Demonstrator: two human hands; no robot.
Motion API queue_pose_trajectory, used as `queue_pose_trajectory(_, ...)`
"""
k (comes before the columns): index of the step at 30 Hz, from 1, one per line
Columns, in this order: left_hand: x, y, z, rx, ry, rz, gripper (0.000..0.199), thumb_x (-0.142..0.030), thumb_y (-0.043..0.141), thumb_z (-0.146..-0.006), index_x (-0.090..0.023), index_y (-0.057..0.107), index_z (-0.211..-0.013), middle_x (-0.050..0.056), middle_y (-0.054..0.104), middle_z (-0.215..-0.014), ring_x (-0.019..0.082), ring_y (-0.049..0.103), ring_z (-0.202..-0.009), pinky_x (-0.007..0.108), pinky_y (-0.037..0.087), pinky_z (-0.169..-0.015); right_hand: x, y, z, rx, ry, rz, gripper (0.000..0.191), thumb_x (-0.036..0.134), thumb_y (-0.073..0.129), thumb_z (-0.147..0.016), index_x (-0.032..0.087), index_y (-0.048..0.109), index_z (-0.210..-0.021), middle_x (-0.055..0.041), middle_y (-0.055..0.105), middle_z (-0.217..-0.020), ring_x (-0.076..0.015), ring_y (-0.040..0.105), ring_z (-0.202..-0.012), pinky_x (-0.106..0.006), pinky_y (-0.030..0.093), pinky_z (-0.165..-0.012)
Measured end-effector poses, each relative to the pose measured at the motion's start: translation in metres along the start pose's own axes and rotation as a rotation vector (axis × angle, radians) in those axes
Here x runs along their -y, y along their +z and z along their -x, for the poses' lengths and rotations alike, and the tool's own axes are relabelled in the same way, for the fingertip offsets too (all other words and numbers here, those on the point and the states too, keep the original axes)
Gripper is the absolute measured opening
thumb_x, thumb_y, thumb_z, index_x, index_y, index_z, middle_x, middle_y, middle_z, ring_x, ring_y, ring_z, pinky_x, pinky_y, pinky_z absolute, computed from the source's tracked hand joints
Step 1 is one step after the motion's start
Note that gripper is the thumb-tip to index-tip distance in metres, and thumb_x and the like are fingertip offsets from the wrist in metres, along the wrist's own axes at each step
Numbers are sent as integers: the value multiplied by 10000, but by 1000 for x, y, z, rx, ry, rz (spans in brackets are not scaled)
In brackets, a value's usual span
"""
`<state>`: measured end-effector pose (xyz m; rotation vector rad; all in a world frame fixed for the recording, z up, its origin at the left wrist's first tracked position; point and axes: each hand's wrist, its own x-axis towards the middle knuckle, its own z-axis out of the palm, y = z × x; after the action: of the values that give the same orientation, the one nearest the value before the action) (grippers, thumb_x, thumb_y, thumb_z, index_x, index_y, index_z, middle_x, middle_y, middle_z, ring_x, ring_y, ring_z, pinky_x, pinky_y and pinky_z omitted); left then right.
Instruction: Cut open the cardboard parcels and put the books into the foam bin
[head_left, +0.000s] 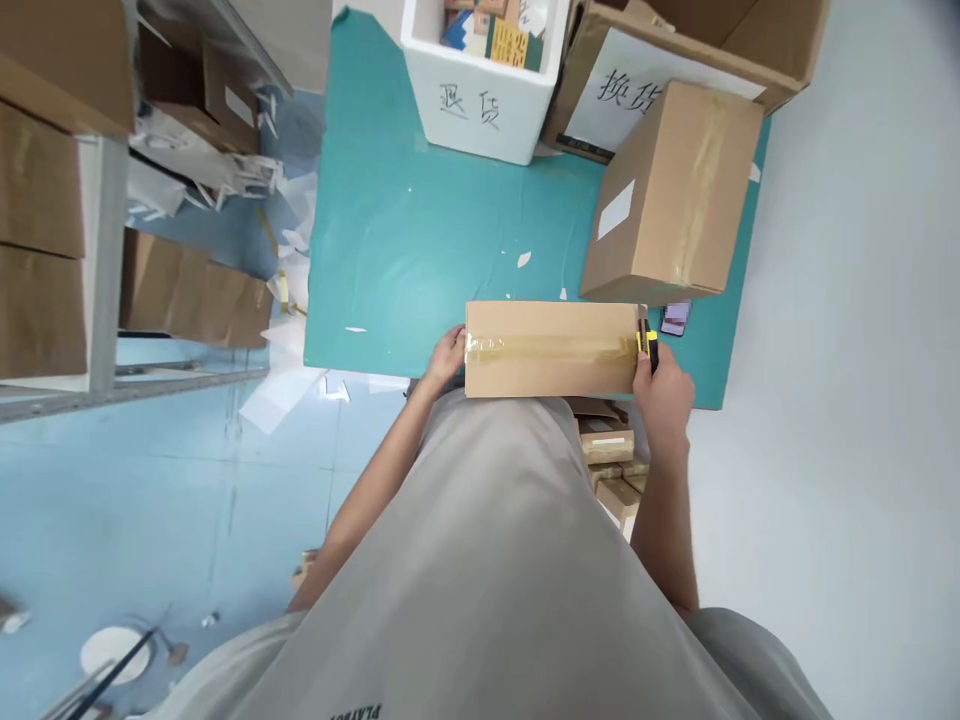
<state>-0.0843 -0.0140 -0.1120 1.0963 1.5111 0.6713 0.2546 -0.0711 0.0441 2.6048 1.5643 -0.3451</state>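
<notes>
A long cardboard box point(551, 349) with clear tape along its top lies at the table's near edge, close against my body. My left hand point(448, 352) is closed at the box's left end, its fingers partly hidden by the box. In my right hand point(666, 390) is a black and yellow utility knife point(647, 343), held upright against the box's right end. Whether the blade is out is too small to tell.
The green table point(375, 250) carries a taped carton point(675, 190), a phone point(675, 318), a white bin point(487, 105) of small packages and a large open carton point(600, 90). Paper scraps lie about. Shelves with cartons point(41, 200) stand left; a white wall point(847, 350) is right.
</notes>
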Motion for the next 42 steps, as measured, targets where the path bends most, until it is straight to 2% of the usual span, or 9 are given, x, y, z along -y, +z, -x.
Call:
queue_pose_trajectory(4,-29,-30,29,3,195,68,615,-568,573,-1033,-227,567,-1544,159,541,-1624,297,565,-1451,488,459,-1214,15,-22,9,-99,-136,-13,551,329,338,-1075,171,517,-1572,-224,716,-1348,-353,716,-1077,-416,510,-843)
queue_pose_trajectory(6,-47,-42,41,63,297,29,654,-618,629,-1003,-306,547,-1572,123,430,-1710,315,429,-1573,507,431,-1245,34,-36,12,-58,-267,-29,564,335,342,-1081,209,463,-1617,-185,737,-1317,-330,719,-1042,-397,511,-832)
queue_pose_trajectory(8,-56,-47,46,132,338,-50,712,-668,724,-926,-338,585,-1542,107,329,-1765,351,293,-1644,549,354,-1294,57,-46,15,46,-458,-26,544,342,347,-1088,236,480,-1605,-146,754,-1297,-307,719,-1024,-366,503,-817)
queue_pose_trajectory(12,-45,-39,43,238,320,-21,910,-704,814,-826,-355,513,-1610,121,234,-1802,383,181,-1678,592,278,-1322,107,-49,18,280,-808,165,515,386,307,-1133,241,524,-1578,-135,750,-1327,-283,714,-1044,-308,447,-763)
queue_pose_trajectory(16,-29,-30,41,256,305,96,955,-676,835,-823,-376,457,-1647,112,246,-1801,376,165,-1682,588,301,-1315,139,-42,16,399,-979,414,537,405,246,-1166,236,456,-1631,-161,759,-1263,-273,720,-970,-310,388,-734)
queue_pose_trajectory(23,-26,-27,40,274,275,186,970,-688,848,-801,-397,461,-1642,87,231,-1808,396,142,-1683,597,342,-1297,156,-43,7,416,-1023,560,543,407,228,-1170,220,443,-1632,-192,748,-1241,-279,717,-923,-337,377,-769)
queue_pose_trajectory(30,-29,-27,39,261,286,174,975,-714,829,-805,-367,470,-1641,111,256,-1797,410,202,-1667,613,337,-1295,158,-42,8,404,-1065,578,528,345,261,-1160,206,407,-1649,-190,755,-1212,-275,711,-924,-338,378,-783)
queue_pose_trajectory(35,-29,-28,39,261,278,184,955,-693,841,-805,-384,480,-1633,100,263,-1796,412,187,-1671,611,366,-1280,158,-41,8,385,-1084,576,550,331,299,-1146,174,351,-1671,-203,757,-1180,-276,709,-914,-341,387,-784)
queue_pose_trajectory(42,-26,-28,37,263,272,211,929,-639,870,-796,-414,496,-1616,63,244,-1805,402,196,-1671,601,378,-1279,159,-43,7,382,-1095,598,533,309,289,-1144,189,372,-1657,-199,756,-1174,-280,717,-889,-351,387,-780)
